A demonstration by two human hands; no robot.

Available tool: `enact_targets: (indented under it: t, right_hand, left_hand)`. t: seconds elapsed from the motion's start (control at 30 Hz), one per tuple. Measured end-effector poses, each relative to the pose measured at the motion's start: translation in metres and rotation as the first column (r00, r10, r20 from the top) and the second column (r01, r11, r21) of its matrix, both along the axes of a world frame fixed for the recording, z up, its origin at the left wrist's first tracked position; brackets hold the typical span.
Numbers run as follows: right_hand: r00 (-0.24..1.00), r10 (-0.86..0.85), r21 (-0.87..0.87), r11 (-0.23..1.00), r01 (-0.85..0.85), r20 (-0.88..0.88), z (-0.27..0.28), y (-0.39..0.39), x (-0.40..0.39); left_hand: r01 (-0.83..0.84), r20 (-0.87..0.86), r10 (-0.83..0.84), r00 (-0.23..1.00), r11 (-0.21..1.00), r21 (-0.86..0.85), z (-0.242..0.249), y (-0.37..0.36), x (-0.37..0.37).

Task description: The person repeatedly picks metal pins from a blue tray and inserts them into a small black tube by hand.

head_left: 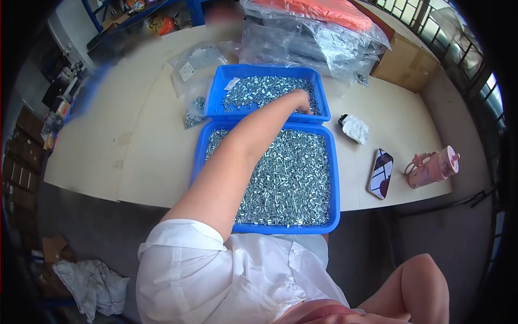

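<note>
My left hand (301, 101) reaches over the near tray into the right side of the far blue tray (217, 93). Its fingers curl down at the small shiny metal pieces (264, 89) lying there; what they grip, if anything, is too small to make out. Closer to my body, a second blue tray (335, 183) is filled with short, silvery, cylinder-like metal pieces (291, 178). My forearm covers part of its left side. Of my right arm only the bent elbow and upper arm show at the lower right; the hand is outside the view.
Clear bags (195, 110) with metal pieces lie left of the far tray. Behind it are stacked plastic-wrapped goods (313, 46) and a cardboard box (402, 62). To the right are a crumpled white wrapper (355, 129), a phone (381, 174) and a pink tumbler (433, 167).
</note>
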State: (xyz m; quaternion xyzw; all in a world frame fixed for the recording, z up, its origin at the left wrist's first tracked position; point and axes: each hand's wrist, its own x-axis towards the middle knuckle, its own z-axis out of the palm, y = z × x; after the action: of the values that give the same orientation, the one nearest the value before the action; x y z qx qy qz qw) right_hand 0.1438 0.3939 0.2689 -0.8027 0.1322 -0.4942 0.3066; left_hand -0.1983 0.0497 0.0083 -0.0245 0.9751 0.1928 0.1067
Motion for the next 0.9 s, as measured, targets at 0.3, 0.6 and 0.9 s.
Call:
enact_targets:
  t: [0.3, 0.6, 0.9]
  right_hand:
    - [0.978, -0.196, -0.219, 0.960, 0.176, -0.073, -0.031, 0.037, 0.012]
    - [0.935, -0.285, -0.561, 0.818, 0.124, -0.209, -0.037, 0.123, 0.146]
    - [0.973, -0.228, -0.640, 0.753, 0.157, -0.030, -0.026, 0.065, 0.111]
  left_hand:
    - [0.049, -0.135, -0.049, 0.990, 0.999, -0.004, -0.018, 0.010, -0.004]
    - [0.097, -0.487, 0.077, 0.870, 0.941, 0.323, -0.044, -0.004, -0.021]
    - [-0.267, 0.297, 0.345, 0.890, -0.132, 0.955, -0.020, -0.033, 0.005]
